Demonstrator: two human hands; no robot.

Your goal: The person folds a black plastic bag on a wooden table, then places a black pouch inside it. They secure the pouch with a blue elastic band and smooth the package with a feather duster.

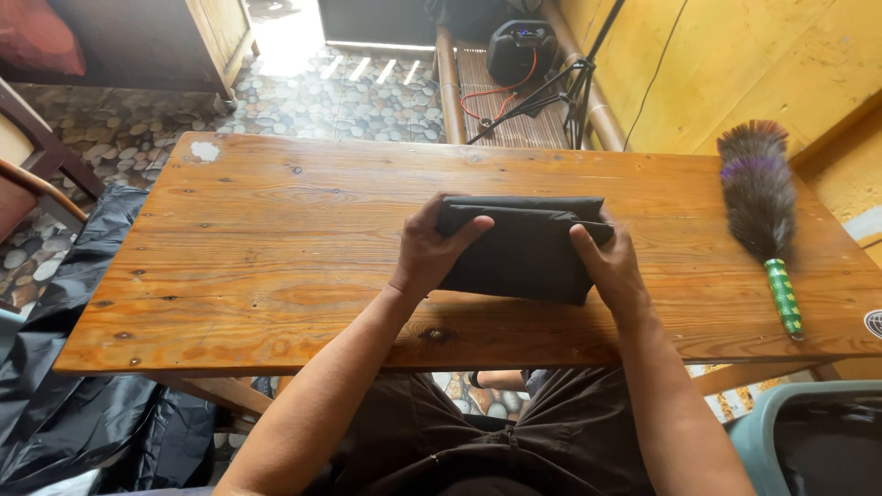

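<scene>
A folded black cloth [525,253] lies in the middle of the wooden table [276,230]. My left hand [428,250] grips its left end, thumb over the top fold. On the right end my right hand [608,264] holds the cloth, with its fingers curled round the edge. Both hands press the bundle flat on the tabletop.
A feather duster [763,207] with a green handle lies at the table's right end. Black plastic sheeting [55,386] covers the floor at left. A grey-green bin [808,432] stands at lower right. A tripod [570,92] and a black speaker [519,46] stand beyond the table.
</scene>
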